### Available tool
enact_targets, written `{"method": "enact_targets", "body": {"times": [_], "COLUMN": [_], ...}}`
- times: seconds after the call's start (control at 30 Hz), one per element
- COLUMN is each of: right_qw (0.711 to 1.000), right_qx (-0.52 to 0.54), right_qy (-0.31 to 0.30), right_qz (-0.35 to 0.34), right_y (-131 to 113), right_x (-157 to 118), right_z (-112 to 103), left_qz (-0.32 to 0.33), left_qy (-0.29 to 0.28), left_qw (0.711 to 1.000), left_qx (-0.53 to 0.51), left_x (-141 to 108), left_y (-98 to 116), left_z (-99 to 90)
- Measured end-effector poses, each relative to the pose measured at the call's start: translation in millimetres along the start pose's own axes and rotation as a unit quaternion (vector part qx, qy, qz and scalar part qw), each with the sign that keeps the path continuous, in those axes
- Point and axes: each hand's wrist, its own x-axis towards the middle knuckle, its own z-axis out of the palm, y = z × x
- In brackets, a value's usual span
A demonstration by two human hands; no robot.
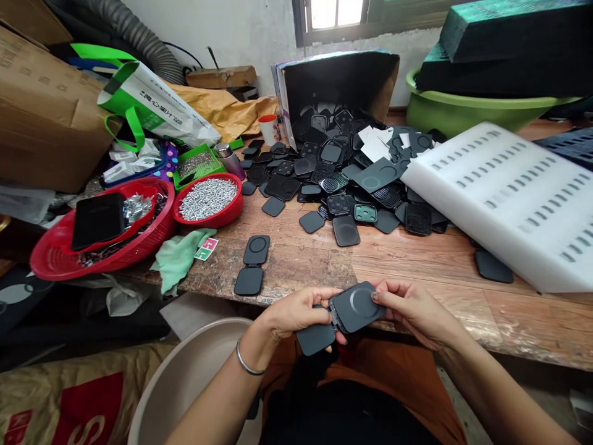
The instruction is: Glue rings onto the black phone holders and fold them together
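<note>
Your left hand (308,312) pinches the black folding case (359,308) by its hinge, your right hand (417,309) gripping the edge, apparently for steadiness.

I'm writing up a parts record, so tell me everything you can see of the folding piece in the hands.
The folding piece is dark grey and looks like matte plastic. Two rounded-square panels, opened out, join at a narrow hinge. The panel on the right shows a ring; the other's visible face looks plain. It is held aslant at the table's near edge. The left hand grips it by the hinge; the right hand touches the ringed panel.
</note>
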Motion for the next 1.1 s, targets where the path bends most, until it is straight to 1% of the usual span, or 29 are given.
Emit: {"method": "enact_targets", "body": {"times": [0.27, 0.63, 0.83, 1.1], "right_qw": [0.999, 0.997, 0.997, 0.992], "right_qx": [-0.031, -0.056, -0.058, -0.101], "right_qy": [0.023, 0.049, 0.048, 0.054], "right_qz": [-0.006, -0.003, -0.023, -0.048], "right_y": [3.0, -1.8, -3.0, 0.6], "right_x": [2.2, -1.1, -2.3, -0.7], "right_z": [-0.1, 5.9, 8.5, 5.6], "left_qz": [-0.005, 0.001, 0.007, 0.007], "left_qy": [-0.012, -0.015, -0.006, -0.009], "left_qw": [1.0, 1.0, 1.0, 0.999], "left_qx": [-0.006, -0.017, -0.026, -0.038], "left_x": [2.8, 3.6, 1.9, 2.5], "left_y": [1.8, 3.5, 8.4, 5.7], "left_z": [2.9, 4.9, 10.1, 7.9]}}
